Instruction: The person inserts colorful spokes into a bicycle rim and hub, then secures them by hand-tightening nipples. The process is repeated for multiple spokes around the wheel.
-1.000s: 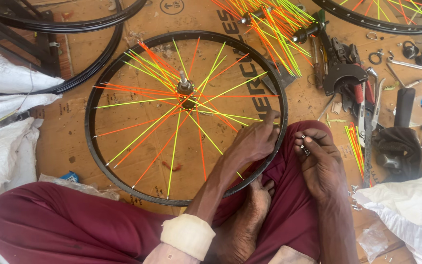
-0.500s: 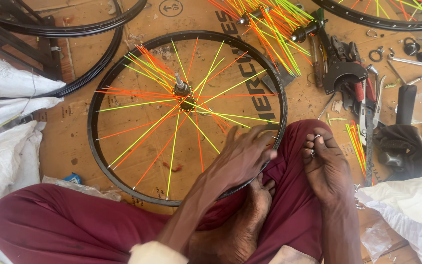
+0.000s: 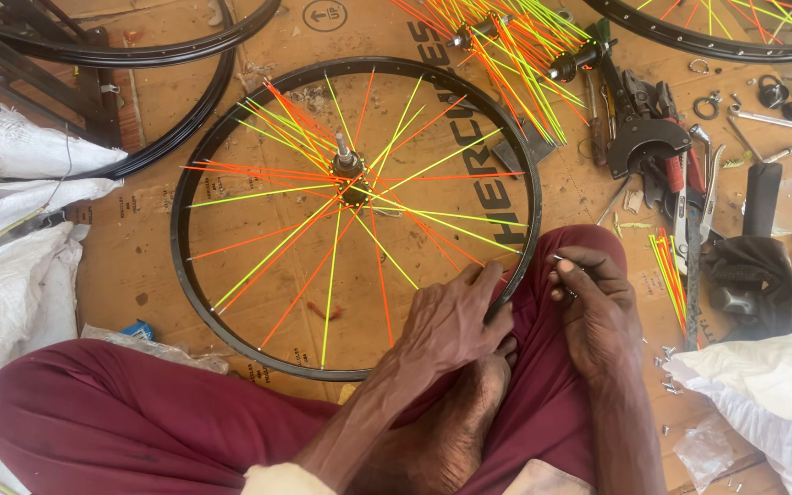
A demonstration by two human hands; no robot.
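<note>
- Nearest the camera, the person sits cross-legged in maroon trousers (image 3: 121, 422), a bare foot (image 3: 456, 431) tucked just below the wheel rim (image 3: 179, 215), which is the landmark here.
- The left hand (image 3: 451, 321) lies on the rim's lower right arc, fingers pressed together and curled over the black metal, covering that stretch of it.
- The right hand (image 3: 598, 307) rests on the raised knee just right of the rim, thumb and forefinger pinching a small thin metal piece (image 3: 561, 261); what it is cannot be told.
- The rim lies flat on brown cardboard (image 3: 139, 275), with orange and yellow-green spokes (image 3: 268, 252) running to the hub (image 3: 348, 167) at its centre.
- Left of the rim, white sacks (image 3: 11, 275) crowd the edge; a small blue scrap (image 3: 139, 330) sits at its lower left.
- Lower right of the rim, another white sack (image 3: 772, 385) lies with small metal bits (image 3: 666, 367) scattered beside it.
- Right of the rim, a bundle of loose spokes (image 3: 669, 270) lies next to pliers and other hand tools (image 3: 680, 174), spanners (image 3: 772, 119) and a black cloth (image 3: 749, 275).
- Beyond the rim's top right, 1 spoked hub assembly (image 3: 506, 41) fans out, its spokes overlapping the rim's edge.
- Farthest off, bare black rims (image 3: 139, 55) sit at upper left and 1 laced wheel (image 3: 735, 27) at upper right.
</note>
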